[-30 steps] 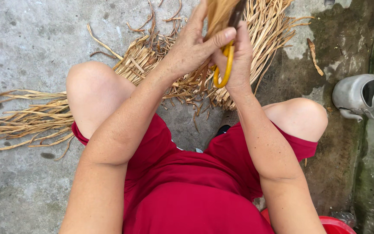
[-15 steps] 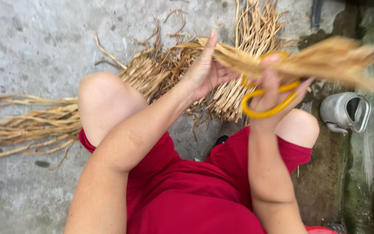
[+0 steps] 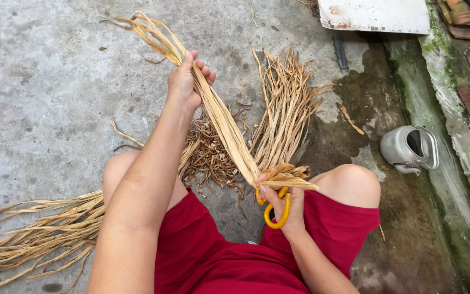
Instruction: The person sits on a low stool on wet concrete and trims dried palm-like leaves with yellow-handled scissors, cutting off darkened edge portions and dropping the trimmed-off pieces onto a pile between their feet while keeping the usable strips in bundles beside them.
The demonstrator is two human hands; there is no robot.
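Left hand (image 3: 187,81): closed around the upper part of a bundle of dry straw strips (image 3: 224,122), held out over the concrete floor (image 3: 39,98).
Right hand (image 3: 281,204): grips the bundle's lower end together with yellow-handled scissors (image 3: 276,209); blades hidden.
Bundle: stretched slantwise between both hands, above the knees.
Floor: loose straw piles (image 3: 286,109), short trimmings (image 3: 210,158).
Container: metal kettle (image 3: 409,148) on its side, right; contents cannot be told.

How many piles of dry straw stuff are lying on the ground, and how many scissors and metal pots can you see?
Heaps of long dry tan straw strips on the concrete: 2
Heap of short brown trimmed scraps: 1
Yellow-handled scissors: 1
Grey metal kettle lying on its side: 1
Total: 5
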